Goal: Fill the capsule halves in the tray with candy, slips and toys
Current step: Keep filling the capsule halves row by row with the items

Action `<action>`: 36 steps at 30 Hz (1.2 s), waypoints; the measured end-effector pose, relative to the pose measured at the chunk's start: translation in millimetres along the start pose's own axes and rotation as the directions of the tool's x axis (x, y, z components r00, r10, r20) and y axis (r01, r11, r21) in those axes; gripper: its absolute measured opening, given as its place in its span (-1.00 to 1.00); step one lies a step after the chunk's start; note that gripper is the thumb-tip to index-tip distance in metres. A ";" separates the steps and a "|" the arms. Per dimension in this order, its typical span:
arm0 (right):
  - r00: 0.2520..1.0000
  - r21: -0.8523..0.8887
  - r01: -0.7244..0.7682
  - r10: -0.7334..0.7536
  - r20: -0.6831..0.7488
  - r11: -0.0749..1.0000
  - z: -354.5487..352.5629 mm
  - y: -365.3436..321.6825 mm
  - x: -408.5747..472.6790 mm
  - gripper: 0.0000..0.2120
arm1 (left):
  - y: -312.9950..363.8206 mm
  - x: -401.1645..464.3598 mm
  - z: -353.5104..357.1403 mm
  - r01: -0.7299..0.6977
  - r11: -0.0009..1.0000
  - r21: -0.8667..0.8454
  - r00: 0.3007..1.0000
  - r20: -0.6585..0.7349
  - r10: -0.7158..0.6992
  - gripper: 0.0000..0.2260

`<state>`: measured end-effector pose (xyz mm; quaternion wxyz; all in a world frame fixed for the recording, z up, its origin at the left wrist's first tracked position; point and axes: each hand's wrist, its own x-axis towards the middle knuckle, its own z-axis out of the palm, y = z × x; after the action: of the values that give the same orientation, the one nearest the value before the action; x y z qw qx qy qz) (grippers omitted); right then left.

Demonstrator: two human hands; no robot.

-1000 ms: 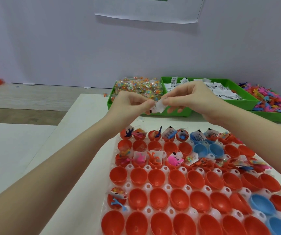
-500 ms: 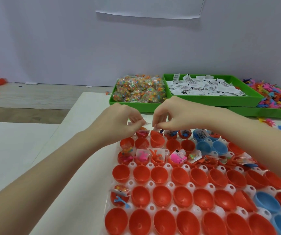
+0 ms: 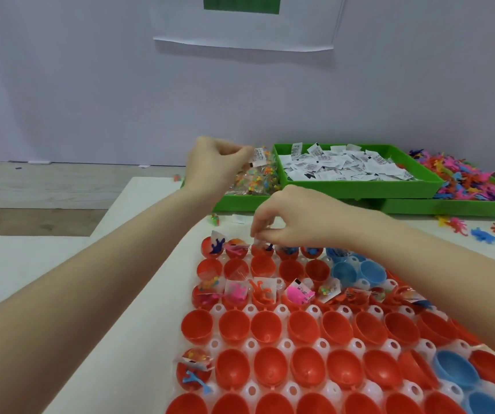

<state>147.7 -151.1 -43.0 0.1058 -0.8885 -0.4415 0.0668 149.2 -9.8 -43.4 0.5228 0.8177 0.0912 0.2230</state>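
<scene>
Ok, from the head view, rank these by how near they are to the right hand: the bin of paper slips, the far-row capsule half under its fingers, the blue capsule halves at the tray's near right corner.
From the right hand:
1. Far-row capsule half, directly under the fingertips.
2. Bin of paper slips, behind the hand, across the table.
3. Blue capsule halves, at the tray's near right corner.

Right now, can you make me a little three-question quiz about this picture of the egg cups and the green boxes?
1. True or false: the left hand pinches a paper slip.
2. Which green bin content sits in the middle? A candy, B slips, C toys.
3. Fill in: the right hand has its fingers over the ____ row of the capsule tray.

Key: 1 true; 2 B; 3 far (back).
</scene>
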 end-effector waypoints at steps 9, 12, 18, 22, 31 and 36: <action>0.876 -0.027 0.069 -0.073 -0.476 0.997 -1.1 -5.2 -27.7 -0.86 | 38.2 60.6 96.1 0.271 0.945 -0.183 0.946 0.234 -0.226 -0.87; 0.838 -0.043 0.080 -0.090 -0.539 0.996 -1.8 2.9 -40.6 -0.87 | 41.2 58.9 105.6 0.188 0.982 -0.027 0.894 0.418 -0.160 -0.90; 0.793 0.219 0.033 0.108 -0.600 0.975 -11.2 18.8 -48.3 -0.91 | 24.4 32.9 60.5 -0.289 0.927 0.239 0.914 0.358 0.192 -0.84; 0.856 0.295 0.050 0.111 -0.505 0.954 -14.0 20.3 -39.3 -0.90 | 8.7 -4.3 1.4 -0.286 0.899 0.331 0.788 0.615 0.024 -0.73; 0.943 0.112 -0.005 0.042 -0.331 0.994 -5.1 14.4 -9.8 -0.88 | -15.4 -29.5 -13.8 -0.241 0.820 0.519 0.678 0.695 -0.240 -0.50; 0.969 0.013 -0.001 0.004 -0.246 1.000 1.8 14.5 -2.7 -0.86 | -21.0 -31.5 -3.3 -0.261 0.825 0.501 0.684 0.699 -0.208 -0.54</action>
<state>156.8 -161.6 -48.2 0.1653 -0.8898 -0.4234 -0.0409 121.5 -10.0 -69.5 0.2458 0.9546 -0.0750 -0.1503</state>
